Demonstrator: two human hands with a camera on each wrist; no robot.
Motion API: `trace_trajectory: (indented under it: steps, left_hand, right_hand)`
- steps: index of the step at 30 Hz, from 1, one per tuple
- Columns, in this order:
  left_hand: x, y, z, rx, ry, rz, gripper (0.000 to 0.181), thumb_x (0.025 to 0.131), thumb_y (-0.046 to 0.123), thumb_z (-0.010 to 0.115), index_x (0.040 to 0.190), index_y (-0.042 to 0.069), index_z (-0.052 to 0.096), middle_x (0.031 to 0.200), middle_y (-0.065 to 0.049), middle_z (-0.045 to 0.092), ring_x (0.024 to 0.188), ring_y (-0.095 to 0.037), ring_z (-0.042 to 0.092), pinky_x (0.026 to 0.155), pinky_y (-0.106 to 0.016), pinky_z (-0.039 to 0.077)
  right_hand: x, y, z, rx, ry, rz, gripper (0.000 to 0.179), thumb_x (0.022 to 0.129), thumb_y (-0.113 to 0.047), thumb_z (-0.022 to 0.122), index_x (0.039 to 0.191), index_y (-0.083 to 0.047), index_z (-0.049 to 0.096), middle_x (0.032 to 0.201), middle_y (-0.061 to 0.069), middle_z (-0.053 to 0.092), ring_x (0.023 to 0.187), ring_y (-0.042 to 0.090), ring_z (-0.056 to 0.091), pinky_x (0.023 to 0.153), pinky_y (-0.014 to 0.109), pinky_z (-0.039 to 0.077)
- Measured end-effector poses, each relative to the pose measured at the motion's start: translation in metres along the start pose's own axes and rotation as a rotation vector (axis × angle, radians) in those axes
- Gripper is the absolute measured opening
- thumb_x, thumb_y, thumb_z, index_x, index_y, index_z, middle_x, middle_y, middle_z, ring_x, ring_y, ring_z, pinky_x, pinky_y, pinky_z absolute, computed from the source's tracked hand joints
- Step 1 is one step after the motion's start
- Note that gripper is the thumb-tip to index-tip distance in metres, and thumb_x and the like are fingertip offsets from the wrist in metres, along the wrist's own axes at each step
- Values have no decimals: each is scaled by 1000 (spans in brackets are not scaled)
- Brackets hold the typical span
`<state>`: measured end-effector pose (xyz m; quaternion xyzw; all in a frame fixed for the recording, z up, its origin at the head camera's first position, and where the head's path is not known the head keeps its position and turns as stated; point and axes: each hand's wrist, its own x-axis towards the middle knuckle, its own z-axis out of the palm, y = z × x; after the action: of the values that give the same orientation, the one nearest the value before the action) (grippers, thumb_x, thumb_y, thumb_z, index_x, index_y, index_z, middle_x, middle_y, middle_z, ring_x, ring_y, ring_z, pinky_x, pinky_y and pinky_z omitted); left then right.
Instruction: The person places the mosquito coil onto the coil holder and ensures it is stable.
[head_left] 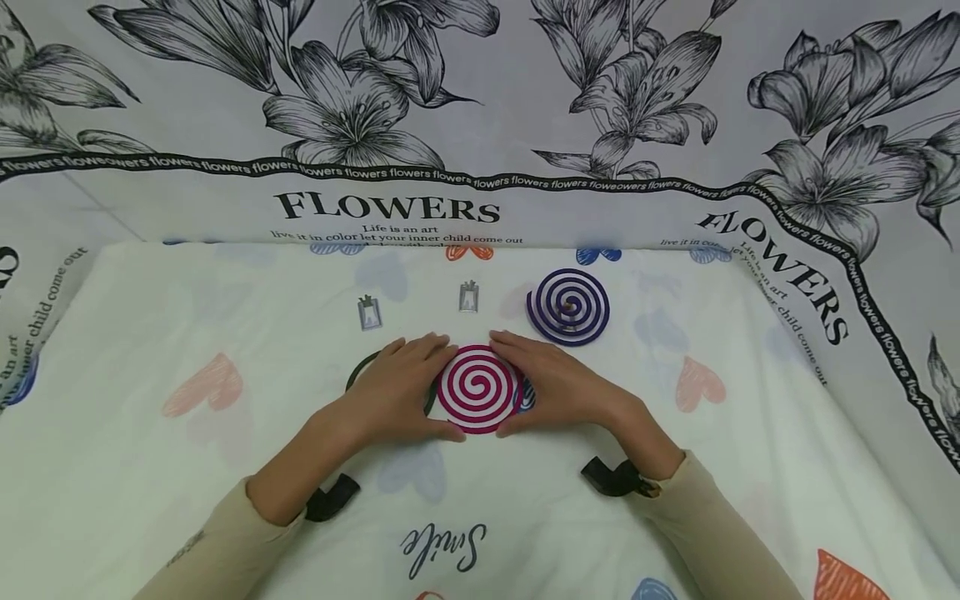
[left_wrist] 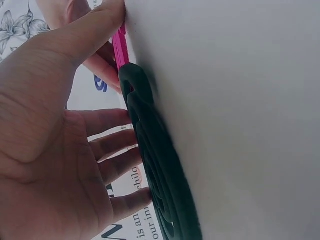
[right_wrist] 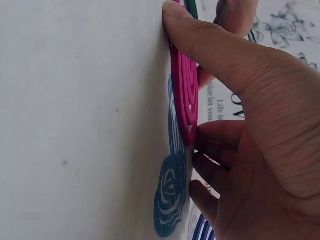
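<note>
A magenta spiral mosquito coil (head_left: 480,387) lies flat on the cloth between both hands. My left hand (head_left: 401,387) frames its left side, thumb tip at the near rim and index finger at the far rim; the palm covers much of a dark green mosquito coil (left_wrist: 162,165). In the left wrist view the other fingers are spread out, their tips at the green coil's edge. My right hand (head_left: 558,383) mirrors this on the magenta coil's right side, thumb and index fingertips at its rim. In the right wrist view the remaining fingers are gently bent near the cloth.
A dark blue-purple mosquito coil (head_left: 568,307) lies behind the right hand. Two small metal stands, a left one (head_left: 370,312) and a right one (head_left: 468,297), lie farther back. White cloth (head_left: 300,283) with printed hearts and butterflies covers the table, meeting a flower-printed backdrop (head_left: 600,212).
</note>
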<state>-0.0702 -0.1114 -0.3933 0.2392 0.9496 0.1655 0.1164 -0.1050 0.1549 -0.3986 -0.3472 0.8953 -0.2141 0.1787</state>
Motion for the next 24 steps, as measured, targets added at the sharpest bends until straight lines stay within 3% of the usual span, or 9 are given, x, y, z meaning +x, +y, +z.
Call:
trace_trajectory:
  steps: [9, 17, 24]
  left_hand:
    - [-1, 2, 1, 33, -22, -10, 112, 74, 60, 90, 160, 6, 43, 165, -16, 46, 156, -36, 40, 128, -63, 33]
    - [-1, 0, 0, 34, 25, 6, 110, 72, 60, 92, 157, 5, 48, 162, -15, 50, 153, -35, 44, 127, -62, 36]
    - [2, -1, 3, 35, 19, 10, 111, 71, 62, 91, 157, 7, 49, 161, -16, 51, 152, -36, 45, 127, -62, 36]
  right_hand:
    - [2, 2, 3, -5, 4, -2, 112, 76, -53, 92, 165, -14, 38, 175, 2, 33, 162, 28, 33, 129, 55, 37]
    - [2, -1, -3, 20, 6, 1, 111, 76, -51, 93, 164, -13, 39, 175, 3, 34, 162, 30, 33, 129, 57, 36]
    - [4, 3, 1, 46, 2, 31, 112, 74, -51, 94, 164, -15, 39, 174, 1, 35, 163, 28, 31, 128, 56, 38]
